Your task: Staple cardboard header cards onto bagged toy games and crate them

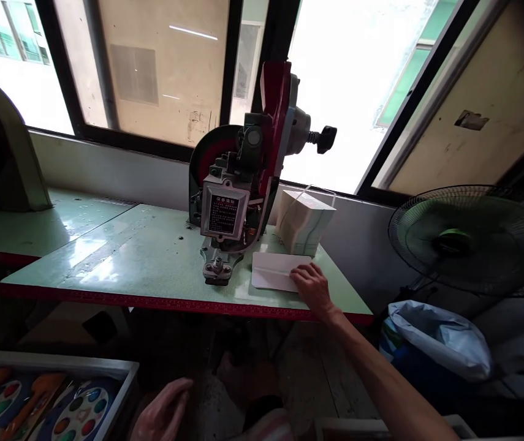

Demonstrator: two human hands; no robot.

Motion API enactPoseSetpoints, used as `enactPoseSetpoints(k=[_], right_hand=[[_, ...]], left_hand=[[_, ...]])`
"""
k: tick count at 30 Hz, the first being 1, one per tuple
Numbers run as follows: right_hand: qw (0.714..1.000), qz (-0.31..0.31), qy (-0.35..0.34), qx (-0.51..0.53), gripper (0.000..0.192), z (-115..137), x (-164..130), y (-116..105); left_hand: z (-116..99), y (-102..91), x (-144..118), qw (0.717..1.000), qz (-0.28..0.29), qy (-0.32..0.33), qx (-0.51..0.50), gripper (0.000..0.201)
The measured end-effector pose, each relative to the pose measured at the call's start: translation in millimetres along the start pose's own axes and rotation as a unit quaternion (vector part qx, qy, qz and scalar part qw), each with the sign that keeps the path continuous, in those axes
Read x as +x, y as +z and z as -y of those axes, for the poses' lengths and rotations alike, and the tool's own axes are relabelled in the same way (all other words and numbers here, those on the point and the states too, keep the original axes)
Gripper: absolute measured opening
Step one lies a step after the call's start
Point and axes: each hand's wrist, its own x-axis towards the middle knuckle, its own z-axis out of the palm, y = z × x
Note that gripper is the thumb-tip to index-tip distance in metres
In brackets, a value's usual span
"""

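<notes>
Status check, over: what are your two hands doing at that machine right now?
Right hand flat on white card, beside the press machine. Left hand low, off the table, holding nothing. Paper stack right behind card.

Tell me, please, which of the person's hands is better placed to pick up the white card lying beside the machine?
The right hand, probably: its fingers already rest on the white card on the green table, right of the machine. The left hand hangs low, below the table edge.
</notes>
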Motion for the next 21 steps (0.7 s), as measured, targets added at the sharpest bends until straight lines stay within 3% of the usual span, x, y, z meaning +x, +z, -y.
enactPoseSetpoints(k=[3, 6, 10, 12, 14, 16, 19, 21], right_hand=[[0.998, -0.048, 0.034, -0.018, 0.028, -8, 22, -29], [0.998, -0.063, 0.024, -0.003, 0.025, 1, 27, -70], [0.998, -0.037, 0.003, 0.045, 0.021, 43, 3, -127], [0.995, -0.007, 0.009, 0.095, 0.020, 68, -14, -146], [0.986, 0.026, 0.031, 0.161, 0.018, 84, -35, -155], [0.968, 0.048, 0.093, 0.228, 0.015, 88, -67, -155], [0.917, 0.067, 0.294, 0.259, 0.029, 75, -143, -144], [0.872, 0.123, 0.433, 0.194, 0.043, 62, -211, -137]], left_hand=[[-40, 8.6, 27, 0.995, -0.020, 0.090, 0.024, 0.030], [-93, 11.5, 51, 0.985, -0.032, 0.166, 0.029, 0.025], [-159, 18.1, 70, 0.968, -0.005, 0.251, -0.001, 0.023], [-180, 26.4, 75, 0.959, 0.043, 0.277, -0.034, 0.023], [-189, 37.3, 76, 0.949, 0.124, 0.285, -0.055, 0.024], [-187, 48.4, 73, 0.939, 0.201, 0.274, -0.051, 0.027], [-171, 60.4, 65, 0.940, 0.242, 0.239, -0.027, 0.029], [-158, 63.8, 59, 0.949, 0.232, 0.210, -0.024, 0.030]])
